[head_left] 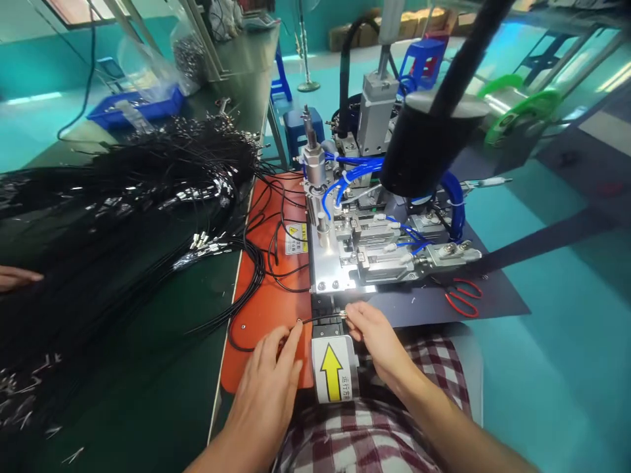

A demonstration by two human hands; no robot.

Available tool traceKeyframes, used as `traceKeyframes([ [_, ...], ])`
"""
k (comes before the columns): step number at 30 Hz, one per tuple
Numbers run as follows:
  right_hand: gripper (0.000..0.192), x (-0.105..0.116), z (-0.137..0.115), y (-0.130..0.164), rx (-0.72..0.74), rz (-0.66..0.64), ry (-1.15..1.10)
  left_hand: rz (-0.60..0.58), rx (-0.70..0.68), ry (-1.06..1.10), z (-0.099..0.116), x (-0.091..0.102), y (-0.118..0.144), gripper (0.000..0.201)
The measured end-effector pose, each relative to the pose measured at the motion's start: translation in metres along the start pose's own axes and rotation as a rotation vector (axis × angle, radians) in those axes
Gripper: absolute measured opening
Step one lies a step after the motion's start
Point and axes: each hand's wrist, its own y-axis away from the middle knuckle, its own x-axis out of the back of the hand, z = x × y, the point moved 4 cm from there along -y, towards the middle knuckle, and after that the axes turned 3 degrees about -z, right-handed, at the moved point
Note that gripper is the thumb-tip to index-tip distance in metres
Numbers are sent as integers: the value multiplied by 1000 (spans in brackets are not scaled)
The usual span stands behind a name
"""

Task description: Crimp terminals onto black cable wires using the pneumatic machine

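Right hand [372, 330] partly hides cable tip [343, 315]; co-worker's hand [18, 278] cut off

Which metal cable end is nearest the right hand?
The cable end in the right hand, beyond the yellow arrow; the clustered ends lie on the dark table.

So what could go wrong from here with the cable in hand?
The right hand pinches the black cable by its metal end, close to the machine, so it might get nipped if parts moved. That small end could slip from its grip. Cable loops near the left hand might snag.
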Motion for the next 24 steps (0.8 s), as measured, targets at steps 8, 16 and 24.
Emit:
traceKeyframes([
  [8,45,-5,-8,3,20,-12,14,35,96,-105,-5,-13,0,48],
  [16,45,16,12,3,28,-8,7,45,55,-72,-10,-7,-3,47],
  [24,43,62,38,26,-30,154,-89,98,51,-41,-17,-15,1,50],
])
